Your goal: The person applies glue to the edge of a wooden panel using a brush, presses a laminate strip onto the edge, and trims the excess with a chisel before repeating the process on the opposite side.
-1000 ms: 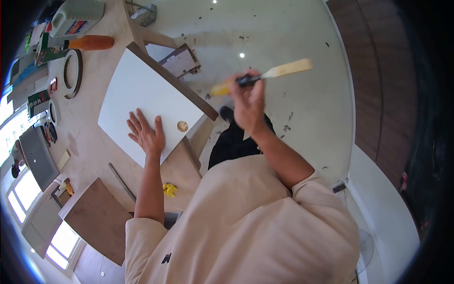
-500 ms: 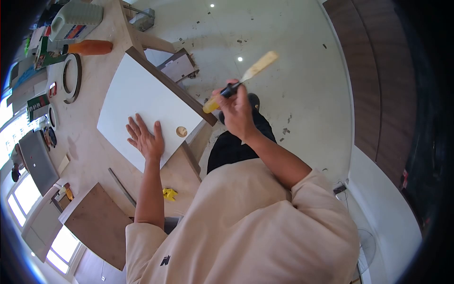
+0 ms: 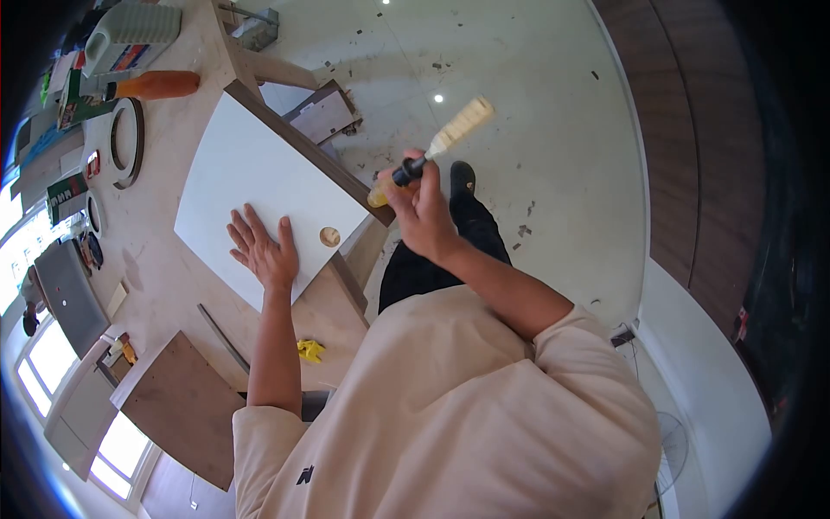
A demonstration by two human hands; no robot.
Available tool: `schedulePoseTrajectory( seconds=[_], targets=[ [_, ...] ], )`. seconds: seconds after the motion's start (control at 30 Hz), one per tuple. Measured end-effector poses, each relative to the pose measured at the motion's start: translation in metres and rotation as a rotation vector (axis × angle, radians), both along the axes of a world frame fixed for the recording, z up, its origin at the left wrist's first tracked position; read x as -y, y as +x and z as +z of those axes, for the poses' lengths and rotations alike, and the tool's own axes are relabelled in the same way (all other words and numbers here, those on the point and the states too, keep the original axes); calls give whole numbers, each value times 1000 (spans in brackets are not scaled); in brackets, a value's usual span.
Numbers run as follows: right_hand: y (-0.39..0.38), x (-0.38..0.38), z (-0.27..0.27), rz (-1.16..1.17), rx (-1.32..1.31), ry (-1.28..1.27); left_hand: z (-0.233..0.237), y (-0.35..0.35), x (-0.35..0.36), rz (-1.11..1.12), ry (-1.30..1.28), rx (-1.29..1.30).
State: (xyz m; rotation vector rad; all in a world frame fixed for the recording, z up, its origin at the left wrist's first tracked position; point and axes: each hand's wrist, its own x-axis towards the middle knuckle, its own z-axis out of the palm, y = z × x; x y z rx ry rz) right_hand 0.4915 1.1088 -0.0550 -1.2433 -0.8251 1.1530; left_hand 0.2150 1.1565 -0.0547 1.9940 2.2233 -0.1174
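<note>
My left hand [image 3: 264, 250] lies flat on a white board [image 3: 251, 164], fingers spread. The board rests on the wooden worktable and has a dark brown edge strip [image 3: 303, 149] along its far right side. Near the corner closest to me is a round hole [image 3: 329, 237] in its face. In my right hand [image 3: 422, 213] is a chisel-like tool [image 3: 458, 128] with an amber handle, a black collar and a pale, flat blade. The blade points up and away, over the floor. The handle's end is close to the board's edge strip.
On the worktable [image 3: 156, 251] are an orange bottle [image 3: 157, 85], a white jug [image 3: 130, 39], rolls of edging [image 3: 127, 143], a grey strip [image 3: 222, 337] and a yellow crumpled item [image 3: 309, 350]. A brown panel box [image 3: 180, 402] stands at lower left. Scraps litter the floor [image 3: 536, 130].
My right hand has moved slightly left and the tool has swung a little, its blade lower. My left hand stays flat on the board. One foot shows farther forward.
</note>
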Motion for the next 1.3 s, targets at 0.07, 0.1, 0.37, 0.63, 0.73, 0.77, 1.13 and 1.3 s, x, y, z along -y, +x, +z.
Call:
schedulePoseTrajectory(
  seconds=[0.07,0.1,0.37,0.63,0.73,0.77,1.13,1.3],
  targets=[
    [5,0,-16,-68,-115,42,0,0,-2,-5,2,8],
    [16,-11,-4,-117,-189,36,0,-2,0,-7,-5,7],
    [27,-12,-42,119,-557,-618,0,-1,1,-13,6,17],
    [18,-12,-53,285,-781,-730,-2,-2,1,-13,9,13],
    [17,-11,-60,288,-839,-762,-1,-1,1,-8,6,15],
    [17,-11,-61,299,-828,-755,-1,-1,1,-9,6,17],
    [62,-38,-45,-336,-844,-149,0,-2,2,-16,16,34],
    [25,-24,-27,-125,-496,-176,0,0,2,-11,16,33]
  ],
)
